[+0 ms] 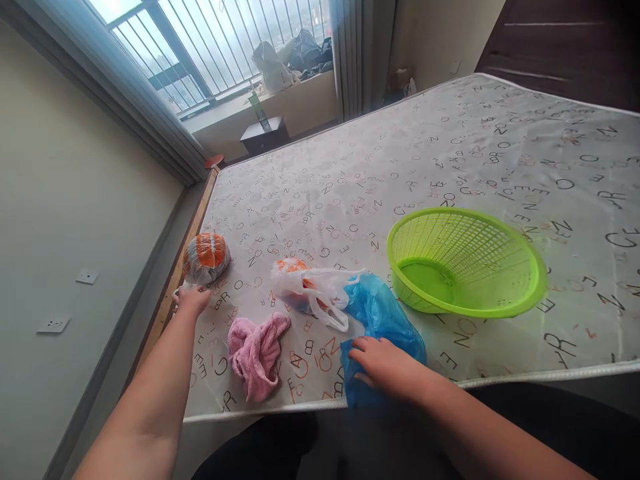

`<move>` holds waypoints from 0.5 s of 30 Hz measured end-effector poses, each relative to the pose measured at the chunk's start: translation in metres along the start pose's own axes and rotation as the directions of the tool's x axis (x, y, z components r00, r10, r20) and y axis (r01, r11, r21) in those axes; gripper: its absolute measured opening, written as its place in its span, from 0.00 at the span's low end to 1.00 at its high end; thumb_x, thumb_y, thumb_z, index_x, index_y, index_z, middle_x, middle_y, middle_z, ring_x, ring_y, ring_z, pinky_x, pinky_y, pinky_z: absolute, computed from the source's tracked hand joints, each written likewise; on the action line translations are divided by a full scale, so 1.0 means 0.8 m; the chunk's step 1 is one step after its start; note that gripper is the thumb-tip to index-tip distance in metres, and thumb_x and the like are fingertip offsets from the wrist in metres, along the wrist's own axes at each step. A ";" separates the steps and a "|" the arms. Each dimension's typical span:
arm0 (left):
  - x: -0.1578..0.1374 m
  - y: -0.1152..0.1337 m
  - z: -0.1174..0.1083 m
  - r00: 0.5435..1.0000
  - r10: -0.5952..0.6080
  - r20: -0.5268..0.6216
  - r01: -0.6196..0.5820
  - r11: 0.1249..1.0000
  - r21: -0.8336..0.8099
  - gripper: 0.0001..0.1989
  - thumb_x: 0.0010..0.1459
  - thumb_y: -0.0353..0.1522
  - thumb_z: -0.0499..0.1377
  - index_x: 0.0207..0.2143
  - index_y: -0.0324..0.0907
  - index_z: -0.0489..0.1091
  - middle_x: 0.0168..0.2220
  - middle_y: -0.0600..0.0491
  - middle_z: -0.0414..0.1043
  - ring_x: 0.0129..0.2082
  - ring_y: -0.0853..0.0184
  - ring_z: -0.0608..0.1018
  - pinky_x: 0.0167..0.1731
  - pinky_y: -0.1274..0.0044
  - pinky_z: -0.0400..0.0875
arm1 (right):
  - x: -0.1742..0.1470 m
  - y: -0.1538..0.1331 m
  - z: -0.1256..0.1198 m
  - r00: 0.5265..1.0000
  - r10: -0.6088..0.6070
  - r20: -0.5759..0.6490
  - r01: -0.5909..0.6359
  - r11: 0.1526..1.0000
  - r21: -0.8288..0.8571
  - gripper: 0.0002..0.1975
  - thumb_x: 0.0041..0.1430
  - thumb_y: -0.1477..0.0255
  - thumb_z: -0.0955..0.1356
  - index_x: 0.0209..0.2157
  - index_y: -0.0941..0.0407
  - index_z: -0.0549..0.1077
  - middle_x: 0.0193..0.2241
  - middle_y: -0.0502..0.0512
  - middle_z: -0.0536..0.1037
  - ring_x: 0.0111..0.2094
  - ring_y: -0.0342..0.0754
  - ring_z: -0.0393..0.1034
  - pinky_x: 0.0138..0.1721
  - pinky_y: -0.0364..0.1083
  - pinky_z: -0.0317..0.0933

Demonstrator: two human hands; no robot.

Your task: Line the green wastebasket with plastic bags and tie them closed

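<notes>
At the left edge of the mattress, my left hand (194, 298) is closed at the white gathered end of a round, full plastic bag (206, 257) with orange print. My right hand (375, 360) has its fingers curled on a crumpled blue plastic bag (385, 310) near the front edge. Touching the blue bag is a white plastic bag (310, 287) with orange print and loose handles; its contents cannot be made out. A pink cloth (257, 353) lies bunched between my two hands. To the right stands a light green plastic basket (465, 310), with nothing visible inside.
All these things rest on a letter-printed mattress (320, 200) in clear plastic. Behind it are a small dark nightstand (265, 135) with a green object on top, and a windowsill with bags (275, 70). A wall with sockets (53, 325) runs along the left.
</notes>
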State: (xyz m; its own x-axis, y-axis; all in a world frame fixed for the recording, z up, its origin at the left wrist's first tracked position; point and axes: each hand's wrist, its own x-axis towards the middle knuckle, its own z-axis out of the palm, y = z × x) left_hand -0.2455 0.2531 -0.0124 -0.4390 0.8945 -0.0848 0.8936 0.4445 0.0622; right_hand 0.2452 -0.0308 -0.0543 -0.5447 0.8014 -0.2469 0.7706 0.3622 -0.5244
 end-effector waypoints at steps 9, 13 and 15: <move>0.092 0.038 0.006 0.936 0.346 0.069 -0.345 0.854 0.389 0.23 0.61 0.28 0.57 0.58 0.26 0.68 0.75 0.34 0.38 0.73 0.43 0.28 0.64 0.42 0.33 | -0.015 0.024 0.018 0.997 0.014 -0.075 -0.012 1.000 0.025 0.12 0.62 0.78 0.66 0.44 0.51 0.76 0.53 0.62 0.77 0.53 0.59 0.73 0.45 0.55 0.68; 0.100 0.050 0.010 0.964 0.248 0.097 -0.266 0.888 0.375 0.21 0.64 0.31 0.55 0.55 0.25 0.69 0.69 0.38 0.58 0.70 0.45 0.53 0.66 0.49 0.45 | -0.010 0.017 0.003 0.999 0.003 -0.032 -0.001 0.999 0.046 0.11 0.63 0.79 0.64 0.42 0.51 0.75 0.48 0.61 0.78 0.49 0.57 0.74 0.43 0.53 0.68; 0.090 0.052 0.001 0.964 0.264 0.030 -0.258 0.904 0.341 0.21 0.65 0.35 0.55 0.51 0.26 0.72 0.64 0.39 0.64 0.63 0.51 0.66 0.64 0.59 0.57 | -0.007 0.013 -0.004 1.000 -0.009 -0.028 0.010 0.998 0.062 0.11 0.64 0.79 0.64 0.42 0.52 0.75 0.45 0.60 0.79 0.46 0.55 0.75 0.42 0.52 0.67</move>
State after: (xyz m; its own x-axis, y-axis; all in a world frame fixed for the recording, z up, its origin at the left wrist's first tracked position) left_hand -0.2399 0.3360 -0.0170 -0.1842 0.9783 -0.0949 0.9531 0.1542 -0.2606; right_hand 0.2575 -0.0301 -0.0553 -0.5420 0.8111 -0.2198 0.7432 0.3404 -0.5760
